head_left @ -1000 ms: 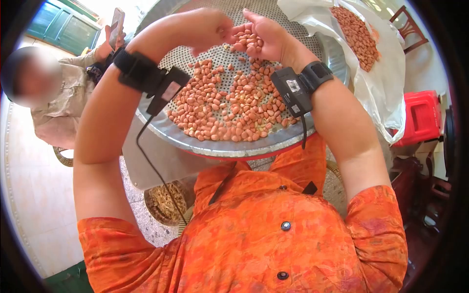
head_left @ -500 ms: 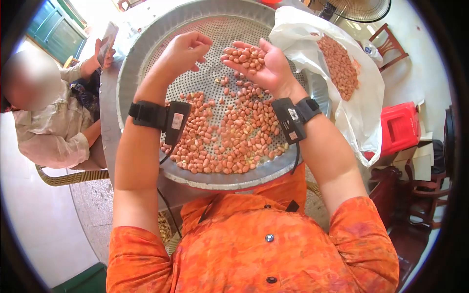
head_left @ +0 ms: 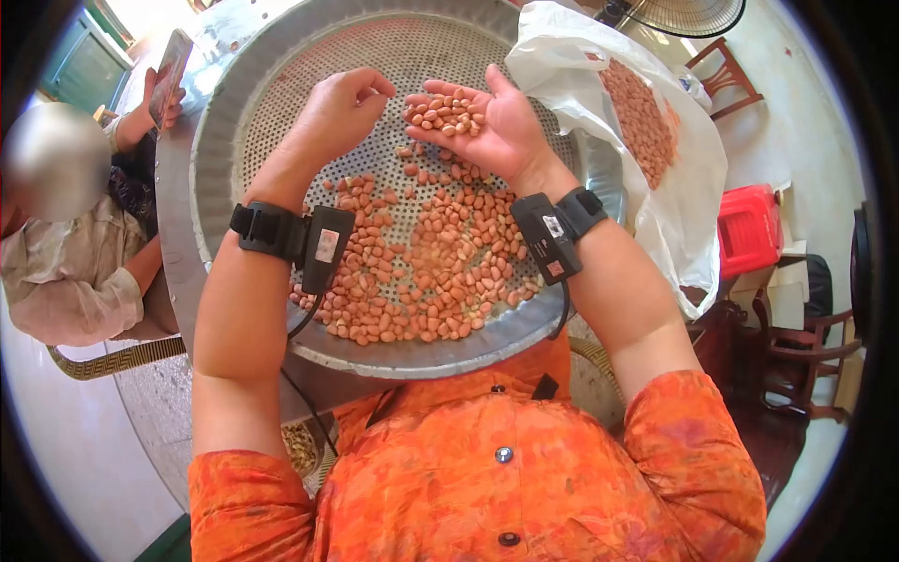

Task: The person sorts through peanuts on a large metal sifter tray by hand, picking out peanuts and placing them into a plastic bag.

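My right hand [head_left: 513, 136] is palm up over the metal sieve tray [head_left: 213, 155], with a small heap of shelled peanuts [head_left: 449, 116] resting in it. The thumb and fingers stretch out around that heap. To its left, my left hand [head_left: 339, 117] hangs over the perforated bottom, fingers curled with thumb and fingertips close together. Whatever might be between those fingertips is hidden. Many loose peanuts [head_left: 449, 248] lie spread across the near half of the tray, reddish-brown with a few paler ones. Both wrists wear black strapped devices with cables.
A white plastic bag [head_left: 552, 66] of peanuts leans at the tray's right edge. A red plastic stool [head_left: 749, 228], a fan [head_left: 693, 14] and wooden chairs stand farther right. At left, a seated person [head_left: 80, 272] holds up a phone [head_left: 172, 75].
My left hand's fingers have curled closer together. The heap in my right palm looks a little smaller. The whole view has shifted slightly.
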A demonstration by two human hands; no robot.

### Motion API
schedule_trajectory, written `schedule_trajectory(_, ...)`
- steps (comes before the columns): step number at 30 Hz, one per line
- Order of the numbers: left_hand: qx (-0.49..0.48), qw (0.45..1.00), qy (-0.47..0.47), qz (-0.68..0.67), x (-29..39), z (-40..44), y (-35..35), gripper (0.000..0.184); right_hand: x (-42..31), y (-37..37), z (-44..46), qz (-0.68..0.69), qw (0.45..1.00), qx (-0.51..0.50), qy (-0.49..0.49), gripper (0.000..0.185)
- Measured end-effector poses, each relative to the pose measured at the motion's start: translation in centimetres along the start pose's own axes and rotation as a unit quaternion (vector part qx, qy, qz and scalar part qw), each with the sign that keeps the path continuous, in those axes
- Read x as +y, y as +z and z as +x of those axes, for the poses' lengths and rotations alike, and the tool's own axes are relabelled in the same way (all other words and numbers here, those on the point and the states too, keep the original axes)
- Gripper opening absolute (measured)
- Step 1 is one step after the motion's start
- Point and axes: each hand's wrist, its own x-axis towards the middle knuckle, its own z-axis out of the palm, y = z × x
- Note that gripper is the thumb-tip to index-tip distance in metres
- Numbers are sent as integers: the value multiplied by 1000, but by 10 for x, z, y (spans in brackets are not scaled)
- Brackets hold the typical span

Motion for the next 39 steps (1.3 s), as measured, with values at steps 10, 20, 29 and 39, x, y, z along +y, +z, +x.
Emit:
schedule_trajectory(10,70,961,245,108,54,-19,36,16,11,0,4,-3,999,-36,25,64)
schedule_trajectory(20,73,979,154,112,56,-18,39,14,15,-17,13,110,970,-202,78,57)
schedule_trajectory(29,145,987,47,-53,48,-12,9,7,7,-1,6,-11,998,35,57,39)
schedule_trajectory(39,83,994,-7,69,14,-4,10,11,-11,17,-8,39,999,9,20,29)
